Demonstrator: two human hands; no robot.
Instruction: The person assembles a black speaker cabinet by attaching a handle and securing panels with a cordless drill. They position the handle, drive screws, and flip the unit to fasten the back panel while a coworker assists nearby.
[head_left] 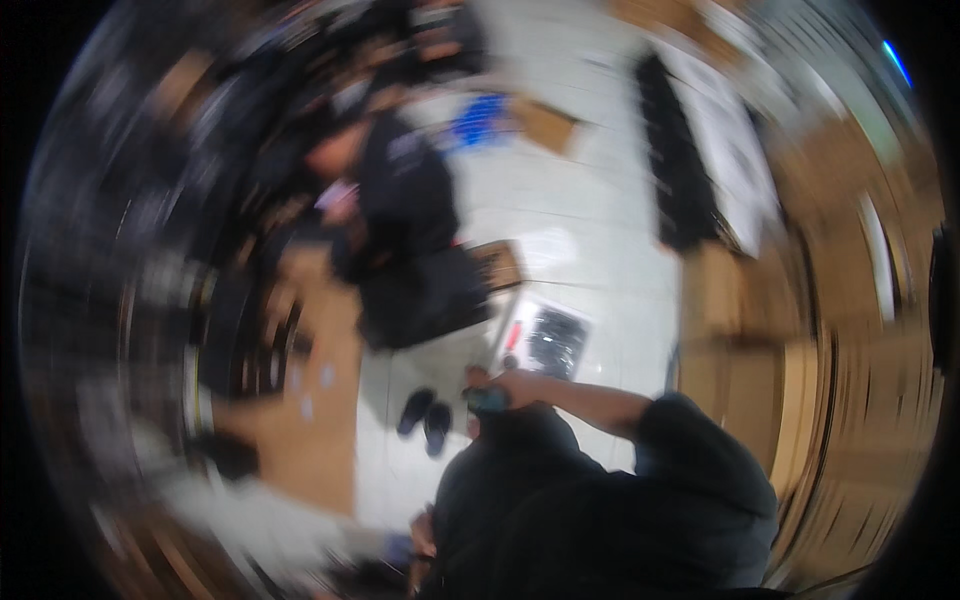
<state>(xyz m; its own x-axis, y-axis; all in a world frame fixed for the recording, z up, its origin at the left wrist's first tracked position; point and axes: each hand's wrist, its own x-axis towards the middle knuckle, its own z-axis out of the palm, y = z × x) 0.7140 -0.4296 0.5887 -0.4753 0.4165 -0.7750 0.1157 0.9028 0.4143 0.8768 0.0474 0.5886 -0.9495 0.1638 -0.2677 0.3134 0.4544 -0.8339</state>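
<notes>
From here, the small dark-teal object in the right fingers is too blurred to name. The dark-shirted torso partly hides the left fingers.

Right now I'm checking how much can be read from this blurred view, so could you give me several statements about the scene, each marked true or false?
1. The right hand holds a teal object. True.
2. Cardboard boxes stand along the right side of the picture. True.
3. The dark slippers lie to the right of the right hand. False: the dark slippers lie to its left, on the pale floor.
4. The co-worker wears a white top. False: the co-worker's top is dark.
5. A bright blue item lies beside a brown cardboard piece. True.
</notes>
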